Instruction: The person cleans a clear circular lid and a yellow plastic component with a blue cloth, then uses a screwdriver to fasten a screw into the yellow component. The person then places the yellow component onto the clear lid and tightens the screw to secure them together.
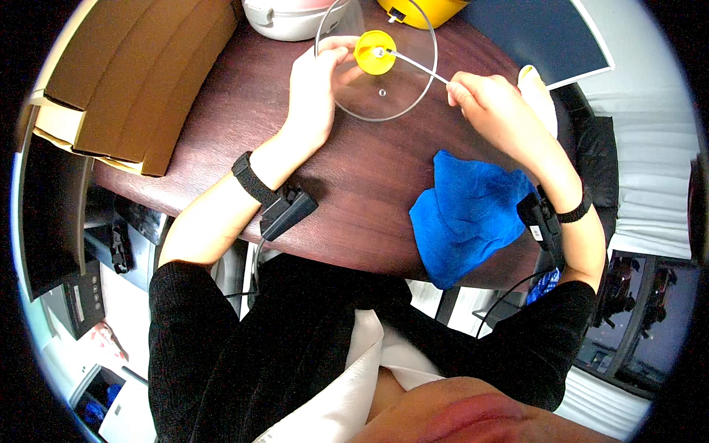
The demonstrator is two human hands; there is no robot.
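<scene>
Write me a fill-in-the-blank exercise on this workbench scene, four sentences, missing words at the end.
1. The round piece at the middle of the glass lid is ____ in color.
2. The thin rod is held in the person's ____ hand.
3. The cloth on the table is ____.
4. The cardboard box stands toward the picture's ____ edge.

Missing words: yellow; right; blue; left.

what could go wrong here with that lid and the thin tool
The thin tool in the right hand seems to meet the yellow knob at a slant, so its tip might slip and scratch the clear lid. The lid could twist, since only the left hand seems to steady it. The blue cloth lies at the near edge of the table and might get dragged off.
</scene>
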